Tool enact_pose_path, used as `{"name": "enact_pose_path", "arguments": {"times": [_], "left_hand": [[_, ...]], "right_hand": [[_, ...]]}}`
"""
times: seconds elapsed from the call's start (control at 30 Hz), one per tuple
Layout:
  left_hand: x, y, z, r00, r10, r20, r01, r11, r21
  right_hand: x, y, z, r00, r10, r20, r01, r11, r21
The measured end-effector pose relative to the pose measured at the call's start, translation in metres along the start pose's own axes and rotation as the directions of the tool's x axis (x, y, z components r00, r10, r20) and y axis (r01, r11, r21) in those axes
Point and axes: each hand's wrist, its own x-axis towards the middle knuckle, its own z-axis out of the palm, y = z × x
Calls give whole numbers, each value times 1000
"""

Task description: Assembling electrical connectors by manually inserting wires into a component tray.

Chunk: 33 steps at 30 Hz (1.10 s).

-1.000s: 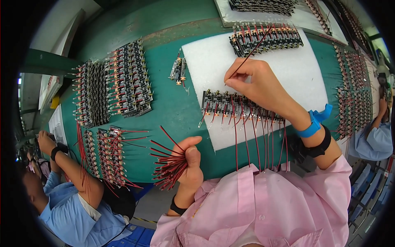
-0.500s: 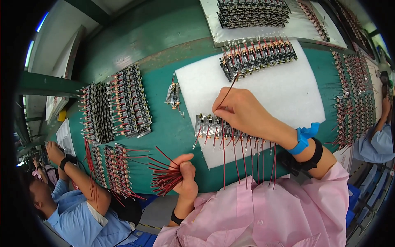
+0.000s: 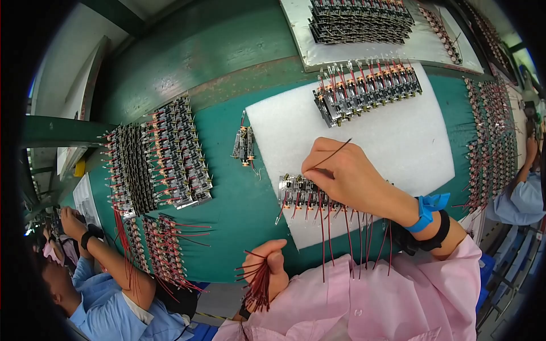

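A bundle of dark red wires (image 3: pixel 259 284) is gripped in my left hand (image 3: pixel 272 262) near the table's front edge. My right hand (image 3: pixel 341 170) pinches a single dark wire (image 3: pixel 335 154) between thumb and forefinger. That hand hovers over a row of small circuit boards (image 3: pixel 296 193) and hides part of it. Several long red wires (image 3: pixel 351 241) hang from this row toward me. Beyond it, a second row of boards (image 3: pixel 369 94) with red leads lies on the same white foam sheet (image 3: pixel 398 145).
One small board assembly (image 3: pixel 244 145) sits left of the foam on the green mat (image 3: pixel 227 227). Stacked boards (image 3: pixel 176 150) and wired boards (image 3: pixel 162 244) stand further left. More fill a metal tray (image 3: pixel 352 52) and the right side (image 3: pixel 489 136). A co-worker's arm (image 3: pixel 114 256) is at left.
My right hand, with its wire, has come down from the far row's edge toward the near row. My left hand has shifted right and nearer, its wires now hanging down.
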Motion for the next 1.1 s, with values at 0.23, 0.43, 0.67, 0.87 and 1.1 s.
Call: {"name": "enact_pose_path", "arguments": {"times": [0.23, 0.43, 0.67, 0.87, 1.1], "left_hand": [[0, 4, -3, 1000, -20, 13, 20, 1000, -4], [6, 9, -4, 999, -32, 8, 32, 999, 25], [4, 7, -5, 999, -39, 12, 39, 999, 34], [4, 7, -4, 999, -37, 0, 37, 999, 24], [4, 8, -4, 999, -46, -6, 46, 999, -3]], "right_hand": [[3, -6, -2, 998, 29, 47, -30, 1000, 7], [5, -7, -2, 997, 34, 68, -30, 998, -63], [7, -7, -3, 996, 11, 91, -1, 994, -114], [7, -9, -3, 995, 12, 95, 1, 990, -138], [10, -11, -5, 995, -2, 105, 15, 992, -127]]}}
